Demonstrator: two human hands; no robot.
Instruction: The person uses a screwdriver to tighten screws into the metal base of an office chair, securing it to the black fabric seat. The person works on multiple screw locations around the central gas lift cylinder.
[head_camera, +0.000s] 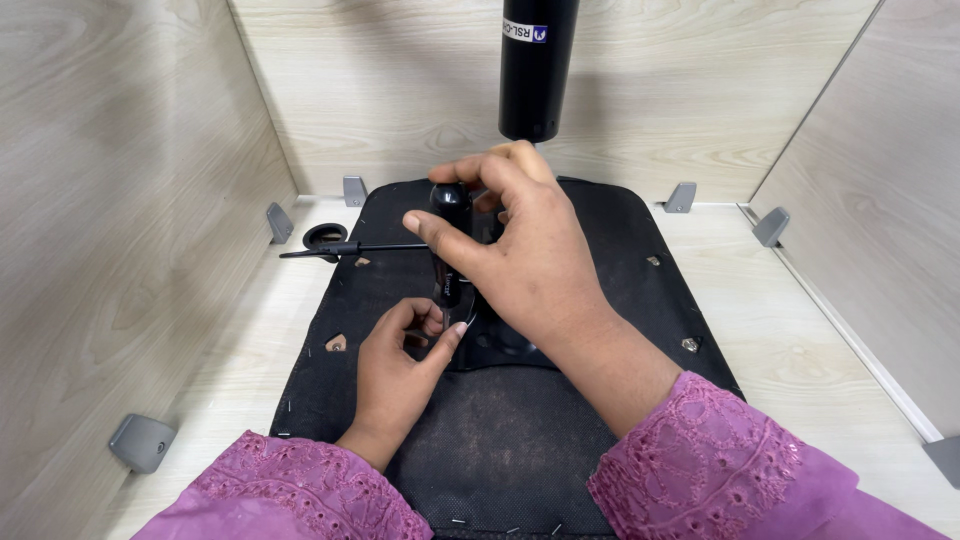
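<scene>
Our right hand (530, 250) hides most of the black handle (450, 240) and the metal plate (500, 345) beneath it, centre frame. The black cylinder (537, 65) runs off the top edge. Both purple sleeves (700, 470) are cut off at the bottom edge.

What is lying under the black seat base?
Under the black seat base only the pale wooden table shows around its edges. Anything beneath its middle is covered.

It looked like a furniture-assembly workstation: a pale wood-laminate bench (780, 330) boxed in by matching partition walls (120, 200), joined with grey corner brackets (142, 442), an upturned chair seat (520, 440) across its middle.
</scene>
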